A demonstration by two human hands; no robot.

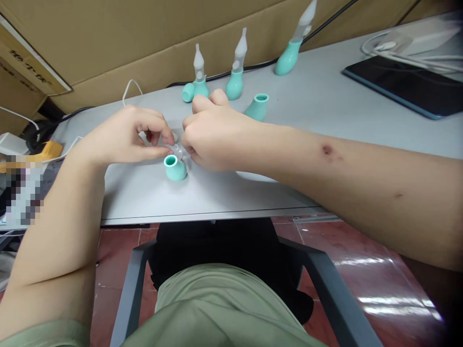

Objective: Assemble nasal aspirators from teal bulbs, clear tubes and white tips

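My left hand (150, 130) pinches a small clear plastic piece (177, 151) between thumb and fingertips, just above the table. Right beside it, my right hand (208, 130) is curled closed with its back toward me. Its fingertips are hidden, so whatever it holds cannot be made out. A mint-green rubber bulb (175, 168) stands mouth up, just in front of the clear piece. Beyond my right wrist, another open green bulb (257, 107) is partly covered by the arm.
Three assembled nasal aspirators with green bulbs and white tips, one leftmost (199, 72), one in the middle (237, 67) and one rightmost (292, 46), stand at the back. A loose bulb (188, 92) lies there too. A dark tablet (405, 84) and cables occupy the right; cardboard (144, 38) walls the back.
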